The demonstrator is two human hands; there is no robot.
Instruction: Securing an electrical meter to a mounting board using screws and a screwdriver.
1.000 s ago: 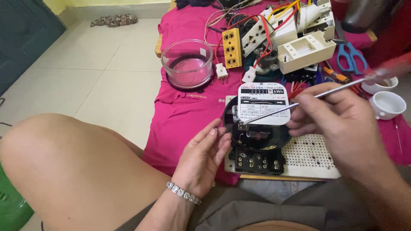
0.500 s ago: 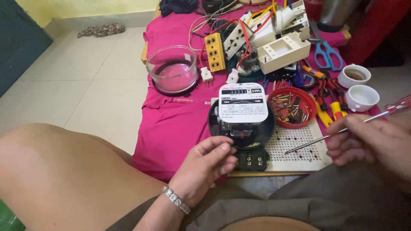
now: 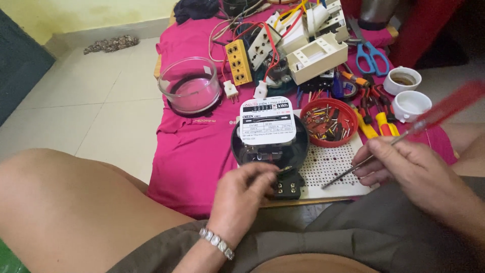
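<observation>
Centrally, a round black electricity meter (image 3: 270, 144) with a white face sits on a white perforated board (image 3: 336, 169) laid over a pink cloth (image 3: 194, 146), and the left hand (image 3: 242, 194), wearing a metal bracelet, has its fingertips pinched together at the meter's lower terminal block. Off to the right, the right hand (image 3: 409, 169) is clamped on a red-handled screwdriver (image 3: 404, 134), whose tip touches the board just right of the meter. Nearby are 1 red bowl (image 3: 329, 122) of small parts, 1 clear glass cover (image 3: 191, 86), blue scissors (image 3: 371, 56) and 2 white cups (image 3: 410, 103).
</observation>
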